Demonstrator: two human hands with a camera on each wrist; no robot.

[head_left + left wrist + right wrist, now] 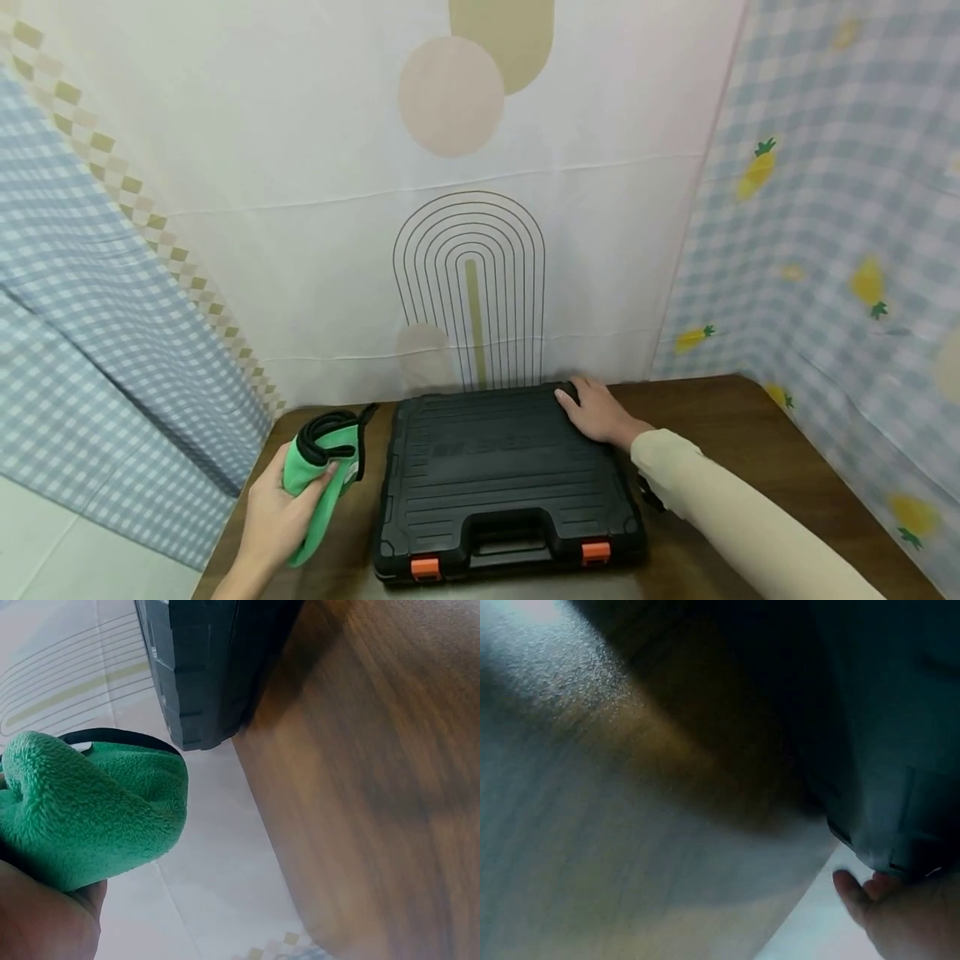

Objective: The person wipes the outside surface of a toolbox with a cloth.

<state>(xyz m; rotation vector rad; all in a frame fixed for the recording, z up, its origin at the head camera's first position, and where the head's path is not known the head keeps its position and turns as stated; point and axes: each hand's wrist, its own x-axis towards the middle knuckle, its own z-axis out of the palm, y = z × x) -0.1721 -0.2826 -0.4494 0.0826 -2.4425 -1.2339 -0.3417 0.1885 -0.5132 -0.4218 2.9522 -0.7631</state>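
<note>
A green plush cleaning cloth (321, 508) with black edging is bunched up in my left hand (273, 521), which grips it beside the case's left side. In the left wrist view the folded cloth (90, 810) bulges out past the fingers, in front of the case's side (199, 675). A black plastic tool case (510, 467) lies flat and closed, its handle and orange latches towards me. My right hand (596, 412) holds the case's far right corner, thumb on the lid and fingers over the back edge. In the right wrist view its fingers (851, 892) show at that corner.
The case stands on a brown wooden table (705, 408) with rounded far corners. A printed white curtain (330, 275) hangs right behind the table. Blue checked cloth hangs at the left (135, 292) and right (825, 275).
</note>
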